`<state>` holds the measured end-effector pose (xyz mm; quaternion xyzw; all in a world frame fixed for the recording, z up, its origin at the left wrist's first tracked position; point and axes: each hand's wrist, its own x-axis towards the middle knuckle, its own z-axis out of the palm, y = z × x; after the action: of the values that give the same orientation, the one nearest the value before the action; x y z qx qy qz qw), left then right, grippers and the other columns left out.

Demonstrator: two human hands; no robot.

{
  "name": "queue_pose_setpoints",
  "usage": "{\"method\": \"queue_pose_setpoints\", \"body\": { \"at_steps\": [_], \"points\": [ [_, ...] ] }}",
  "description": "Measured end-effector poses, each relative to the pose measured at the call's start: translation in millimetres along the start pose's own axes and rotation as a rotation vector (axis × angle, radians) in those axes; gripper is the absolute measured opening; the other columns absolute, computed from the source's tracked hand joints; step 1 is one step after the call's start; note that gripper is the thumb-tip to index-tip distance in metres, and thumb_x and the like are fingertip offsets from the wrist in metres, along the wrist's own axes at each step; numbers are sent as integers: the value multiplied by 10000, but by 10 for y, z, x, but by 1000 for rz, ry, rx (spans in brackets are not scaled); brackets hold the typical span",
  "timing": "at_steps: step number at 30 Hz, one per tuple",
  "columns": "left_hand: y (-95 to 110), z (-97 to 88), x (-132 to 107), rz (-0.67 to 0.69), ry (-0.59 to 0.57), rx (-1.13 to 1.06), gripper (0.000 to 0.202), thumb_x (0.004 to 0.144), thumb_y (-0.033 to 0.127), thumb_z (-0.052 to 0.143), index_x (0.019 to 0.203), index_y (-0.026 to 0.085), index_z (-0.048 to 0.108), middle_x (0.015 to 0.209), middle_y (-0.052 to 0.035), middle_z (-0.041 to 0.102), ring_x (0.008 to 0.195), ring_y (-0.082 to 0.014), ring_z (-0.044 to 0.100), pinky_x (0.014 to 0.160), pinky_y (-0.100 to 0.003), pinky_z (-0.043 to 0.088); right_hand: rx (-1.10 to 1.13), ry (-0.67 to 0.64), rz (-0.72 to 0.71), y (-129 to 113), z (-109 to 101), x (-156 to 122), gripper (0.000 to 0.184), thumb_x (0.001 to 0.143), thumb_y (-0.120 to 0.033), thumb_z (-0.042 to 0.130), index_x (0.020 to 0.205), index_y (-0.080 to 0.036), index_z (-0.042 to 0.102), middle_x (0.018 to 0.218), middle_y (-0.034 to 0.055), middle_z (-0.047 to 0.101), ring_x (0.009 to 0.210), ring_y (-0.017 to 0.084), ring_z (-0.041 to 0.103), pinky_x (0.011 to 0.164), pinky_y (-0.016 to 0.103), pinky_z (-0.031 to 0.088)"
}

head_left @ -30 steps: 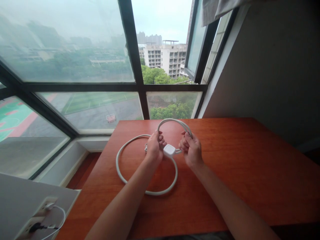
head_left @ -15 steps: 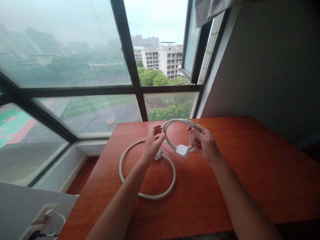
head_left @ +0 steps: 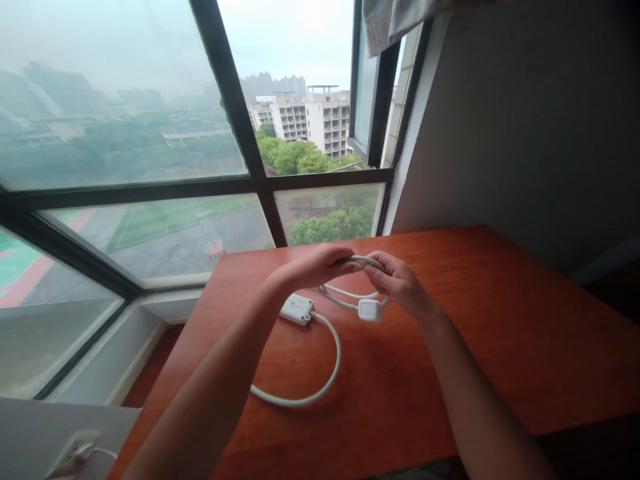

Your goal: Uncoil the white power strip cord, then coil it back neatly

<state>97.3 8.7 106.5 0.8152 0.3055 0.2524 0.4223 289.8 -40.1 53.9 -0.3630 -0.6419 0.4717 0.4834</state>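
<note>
My left hand (head_left: 325, 265) and my right hand (head_left: 400, 281) both close on the top of a coiled white power cord (head_left: 367, 260), held just above the table. The cord's loops hang below my hands, and a white square plug (head_left: 370, 310) dangles under the right one. On the table, a white power strip (head_left: 299, 309) shows one end, the rest hidden behind my left forearm. A long loop of the cord leaves that end and curves across the wood toward me, passing under my left arm.
A reddish-brown wooden table (head_left: 480, 347) spreads under my hands. Dark-framed windows (head_left: 265, 190) rise beyond its far edge and left side, one pane standing ajar. A dark wall (head_left: 500, 133) is at right. A wall socket (head_left: 80, 453) with a plug in it sits low at left.
My left hand has moved right and closed on the coil beside my right hand. The coil's top has sunk a little, and the view has shifted slightly right.
</note>
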Motion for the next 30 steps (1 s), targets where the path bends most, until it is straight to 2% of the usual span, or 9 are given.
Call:
{"method": "queue_pose_setpoints", "body": {
  "at_steps": [3,6,10,15,22,24,26,28,30],
  "points": [
    [-92,17,-17,52,19,54,256,815,364,642,702,142,585,653,14,476,611,-105,395,542,-208,293,56,-29,5,-8,-39,2,291,861,-424,598,981,-161,630,621,-35,450,531,96,378,472,225,295],
    [-141,21,-66,53,90,6,322,855,440,580,734,142,552,639,30,417,588,-90,362,518,-203,283,137,-32,-21,10,-77,13,289,859,-439,597,944,-167,647,637,-12,510,577,120,450,549,251,361],
    [-145,-23,-104,26,206,-261,378,840,468,610,676,162,462,562,61,321,492,-59,285,447,-194,219,368,-28,-60,107,-106,35,358,856,-523,552,877,-183,663,706,39,589,684,183,546,668,314,430],
    [-97,-62,-103,28,323,-638,407,815,440,666,660,170,404,573,81,262,442,-24,227,411,-160,180,551,-53,24,248,-16,71,581,837,-711,397,883,-197,665,789,80,636,812,251,605,712,367,466],
    [-245,-15,-66,13,586,-871,398,790,424,703,673,168,421,549,100,229,392,-12,217,357,-130,190,699,2,12,340,246,127,753,786,-815,326,1016,-187,673,891,99,662,914,262,610,859,409,461],
    [-307,15,-46,-5,656,-935,401,785,417,711,669,169,418,534,107,221,378,-9,205,346,-126,194,711,21,-13,391,307,132,651,766,-750,496,1065,-197,666,946,85,663,932,243,607,903,399,448],
    [-354,51,-25,-20,720,-990,402,791,413,706,662,170,413,517,113,218,366,-7,190,336,-123,188,672,56,-26,454,365,137,494,733,-568,693,1074,-212,660,970,64,667,944,220,605,936,383,434],
    [-386,83,-11,-27,765,-1011,406,797,411,700,653,171,405,501,116,221,358,-7,182,330,-124,182,617,113,-16,512,418,146,376,718,-398,767,1031,-216,666,926,44,677,916,198,612,929,371,437],
    [-409,106,-9,-29,787,-1004,413,794,411,702,645,172,400,491,116,227,353,-7,182,328,-127,184,607,177,7,546,457,158,277,727,-326,767,961,-207,678,856,26,673,853,175,616,892,354,456]
  ]
}}
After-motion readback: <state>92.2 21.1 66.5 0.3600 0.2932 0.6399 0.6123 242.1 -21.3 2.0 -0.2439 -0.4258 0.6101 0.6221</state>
